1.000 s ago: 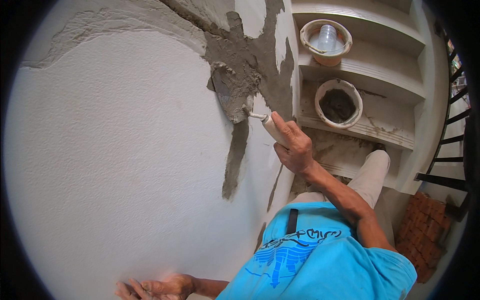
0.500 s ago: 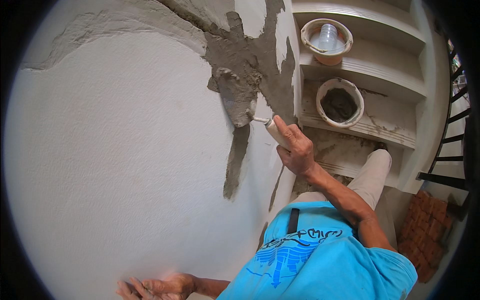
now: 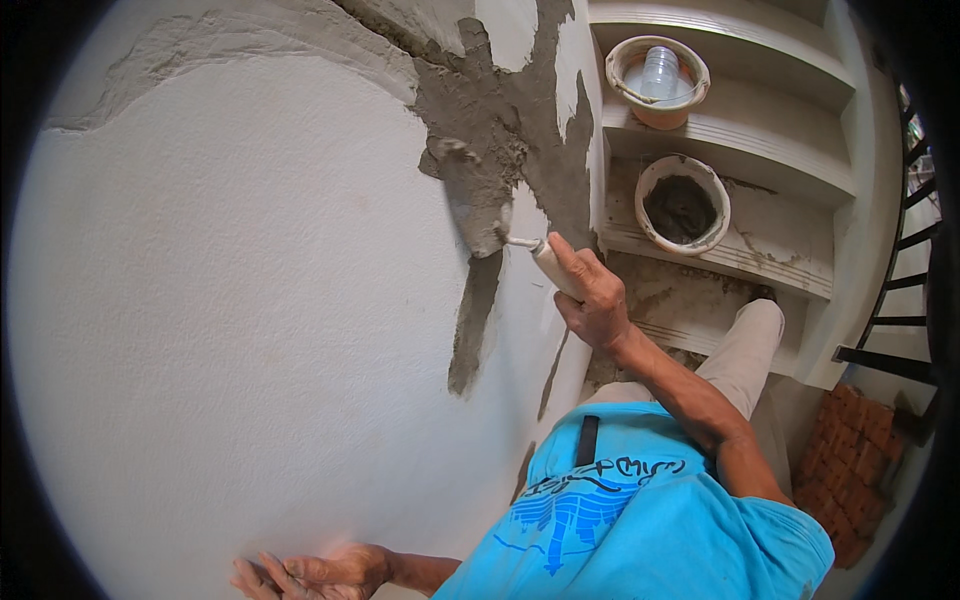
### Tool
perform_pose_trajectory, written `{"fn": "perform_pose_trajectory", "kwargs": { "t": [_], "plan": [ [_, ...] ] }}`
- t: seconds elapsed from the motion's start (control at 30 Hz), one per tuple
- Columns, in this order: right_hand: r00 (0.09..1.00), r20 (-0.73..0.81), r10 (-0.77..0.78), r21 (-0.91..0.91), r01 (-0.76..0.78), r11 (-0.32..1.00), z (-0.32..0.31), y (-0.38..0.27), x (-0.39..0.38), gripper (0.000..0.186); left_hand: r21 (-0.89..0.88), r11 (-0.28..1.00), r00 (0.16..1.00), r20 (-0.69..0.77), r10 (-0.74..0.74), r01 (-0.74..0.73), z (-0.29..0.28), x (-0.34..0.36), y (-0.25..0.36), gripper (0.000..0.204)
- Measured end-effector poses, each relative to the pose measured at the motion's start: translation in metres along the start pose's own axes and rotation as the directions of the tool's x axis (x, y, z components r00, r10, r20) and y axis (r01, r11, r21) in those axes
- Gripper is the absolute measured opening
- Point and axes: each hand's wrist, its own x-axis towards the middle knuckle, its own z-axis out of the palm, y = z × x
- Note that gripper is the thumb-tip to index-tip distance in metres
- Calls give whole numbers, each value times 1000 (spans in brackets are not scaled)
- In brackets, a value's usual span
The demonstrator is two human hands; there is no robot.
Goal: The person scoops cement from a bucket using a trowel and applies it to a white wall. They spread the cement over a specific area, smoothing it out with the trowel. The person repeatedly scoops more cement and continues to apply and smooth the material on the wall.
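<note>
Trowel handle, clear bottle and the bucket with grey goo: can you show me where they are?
Trowel handle [image 3: 554,268]: head view, uncovered grip.
Clear bottle [image 3: 659,73]: head view, on its side.
Bucket with grey goo [image 3: 684,167]: head view, inner wall.

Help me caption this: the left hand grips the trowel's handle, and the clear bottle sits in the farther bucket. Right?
Wrong hand: the head view shows the right hand, not the left hand, gripping the trowel's handle. The clear bottle does sit in the farther bucket.

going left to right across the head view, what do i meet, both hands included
left hand → trowel blade → right hand → lower bucket of grey mix → stack of reddish-brown bricks
</note>
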Motion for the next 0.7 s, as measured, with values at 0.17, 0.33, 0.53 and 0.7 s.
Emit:
{"fn": "perform_pose_trajectory", "kwargs": {
  "t": [0.17,0.33,0.53,0.7],
  "plan": [
    [998,46,49,-60,-46,997,-13,21,-24,87,14,1000,1000,0,-2,2,-2,3,1,29],
    [1000,19,12,22,-12,1000,-12,3,-4,86,-2,1000,1000,2,5,-5,1,-1,0,29],
    [997,83,-3,-83,10,997,-13,12,-16,87,41,999,997,65,28,-31,-11,-2,-12,26],
    [998,50,-46,-37,48,998,-24,14,-22,87,29,999,998,68,14,-16,-15,-7,-18,26]
  ]
}}
